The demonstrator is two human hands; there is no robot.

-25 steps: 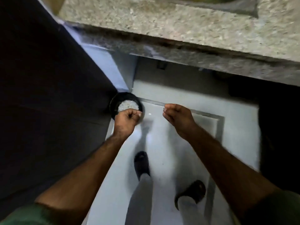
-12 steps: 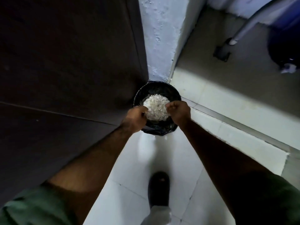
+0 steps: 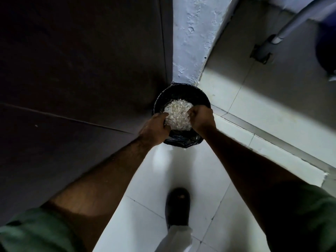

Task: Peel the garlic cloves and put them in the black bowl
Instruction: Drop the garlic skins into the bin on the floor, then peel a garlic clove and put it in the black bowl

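I am looking down at a black bin (image 3: 181, 91) lined with a black bag, standing on the floor in a wall corner. Over its opening is a heap of white garlic skins (image 3: 177, 115). My left hand (image 3: 154, 129) grips the heap's left edge with curled fingers. My right hand (image 3: 201, 119) is curled against its right edge. Whatever lies under the heap is hidden. No black bowl and no whole cloves are in view.
A dark panel (image 3: 81, 70) fills the left side and a pale blue wall (image 3: 192, 33) runs behind the bin. The floor is white tile (image 3: 145, 179) with a step (image 3: 272, 139) to the right. A grey pipe (image 3: 291, 24) is at the far right. My dark slipper (image 3: 178, 206) is below.
I have turned from the stone counter and moved up to the bin. My right hand came in from the right to the heap of skins; both hands now sit over the bin's opening.
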